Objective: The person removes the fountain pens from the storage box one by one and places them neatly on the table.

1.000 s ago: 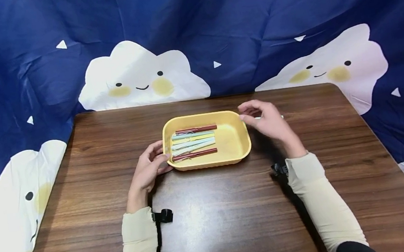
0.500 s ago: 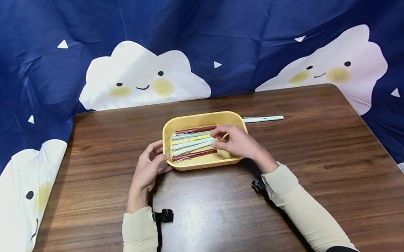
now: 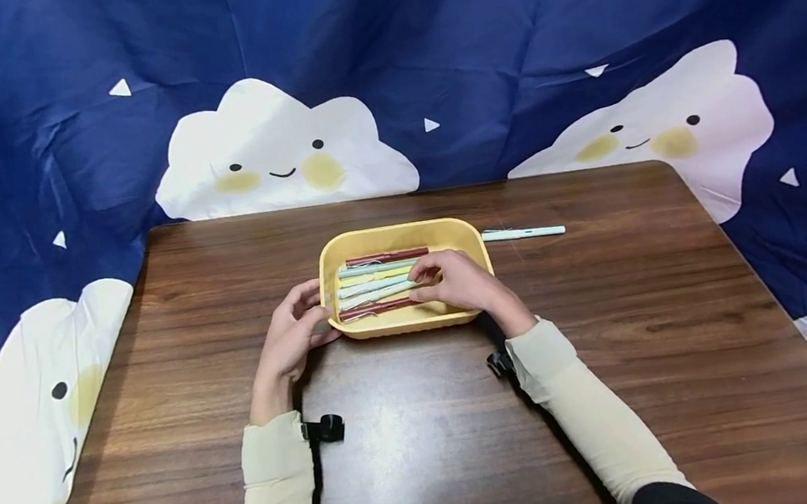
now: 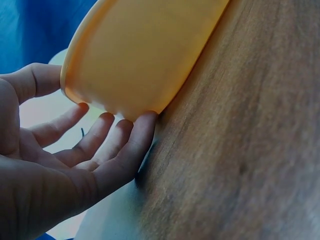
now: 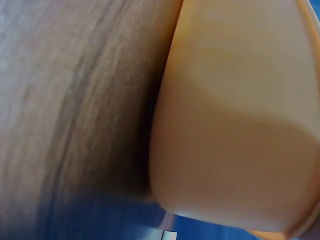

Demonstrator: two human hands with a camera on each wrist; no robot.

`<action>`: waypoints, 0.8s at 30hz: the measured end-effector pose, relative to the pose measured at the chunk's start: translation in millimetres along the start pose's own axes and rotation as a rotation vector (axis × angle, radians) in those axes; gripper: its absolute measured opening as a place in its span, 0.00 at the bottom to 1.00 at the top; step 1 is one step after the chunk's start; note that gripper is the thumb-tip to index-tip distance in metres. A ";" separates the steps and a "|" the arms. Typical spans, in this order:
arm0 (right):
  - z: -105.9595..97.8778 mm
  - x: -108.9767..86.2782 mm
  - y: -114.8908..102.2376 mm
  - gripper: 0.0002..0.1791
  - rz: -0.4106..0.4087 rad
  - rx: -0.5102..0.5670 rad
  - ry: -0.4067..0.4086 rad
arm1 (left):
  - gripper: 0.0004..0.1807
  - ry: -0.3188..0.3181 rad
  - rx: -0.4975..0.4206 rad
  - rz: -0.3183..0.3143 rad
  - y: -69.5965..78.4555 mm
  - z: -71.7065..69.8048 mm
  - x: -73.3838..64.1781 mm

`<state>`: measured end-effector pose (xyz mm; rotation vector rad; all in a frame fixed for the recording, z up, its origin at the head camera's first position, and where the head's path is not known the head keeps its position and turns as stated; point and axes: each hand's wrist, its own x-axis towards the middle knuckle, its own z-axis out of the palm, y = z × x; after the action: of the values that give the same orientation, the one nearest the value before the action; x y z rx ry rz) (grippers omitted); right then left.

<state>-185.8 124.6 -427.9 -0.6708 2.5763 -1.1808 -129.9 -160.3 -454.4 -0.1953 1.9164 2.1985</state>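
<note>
A yellow rectangular box [image 3: 412,325] sits on the table and holds several pens: a dark red pen [image 3: 386,256] at the back, green, yellow and pale blue ones in the middle, and another dark red pen [image 3: 376,309] in front. My left hand [image 3: 288,333] holds the box's left end, thumb at the rim and fingertips against the outer wall [image 4: 135,60]. Inside the box, my right hand [image 3: 458,280] has bent fingers at the right ends of the pale blue pens [image 3: 370,290]. Whether it pinches one is hidden. The right wrist view shows only the box's outer wall [image 5: 235,125].
A single pale blue pen [image 3: 524,233] lies on the brown wooden table [image 3: 654,322], just right of the box's back corner. Behind the table hangs a blue curtain [image 3: 468,42] with cloud prints. Each wrist carries a black strap-on camera.
My right hand has come left from beside the loose pen into the box, then a little farther left over the pen ends. The left hand has stayed on the box.
</note>
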 end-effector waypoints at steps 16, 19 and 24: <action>3.9 7.9 0.8 0.14 0.056 -0.075 -0.174 | 0.29 0.013 -0.004 0.004 0.6 2.1 0.2; 7.3 9.5 0.0 0.13 0.055 -0.074 -0.167 | 0.29 0.005 -0.009 0.009 -0.8 1.9 0.0; 12.7 13.2 -2.6 0.08 0.053 -0.092 -0.147 | 0.30 -0.014 -0.021 0.023 -1.8 -0.4 0.2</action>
<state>-191.6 108.2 -434.4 -0.6775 2.5208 -0.9634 -129.6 -160.4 -456.2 -0.1616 1.8977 2.2299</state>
